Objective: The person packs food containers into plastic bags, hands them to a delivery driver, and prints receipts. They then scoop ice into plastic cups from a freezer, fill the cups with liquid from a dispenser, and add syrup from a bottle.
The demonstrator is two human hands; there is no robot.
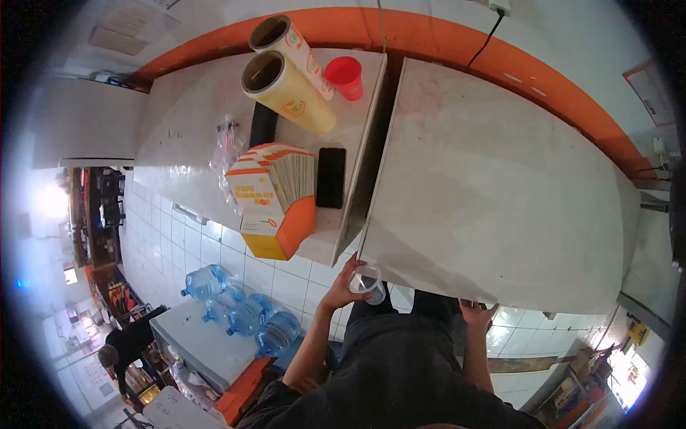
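Note:
My left hand [346, 286] is closed around a clear plastic cup [366, 281], just off the near edge of the right table [493, 179]. At that same table's front edge, further right, is my right hand [477, 312], its fingers apart and partly under the edge, with nothing seen in it. On the left table [186, 121] lie a black phone [331, 177] and a stack of folded cardboard boxes [275, 200] in orange, white and yellow. Behind them stand two large rolls, one yellow [300, 100] and one white [304, 57], beside a red cup [345, 77].
A narrow gap [379, 136] separates the two tables. Several blue water bottles [246, 314] stand on the tiled floor at the lower left, near a grey cabinet [200, 339]. Another person [128, 350] in dark clothes bends over at the far left.

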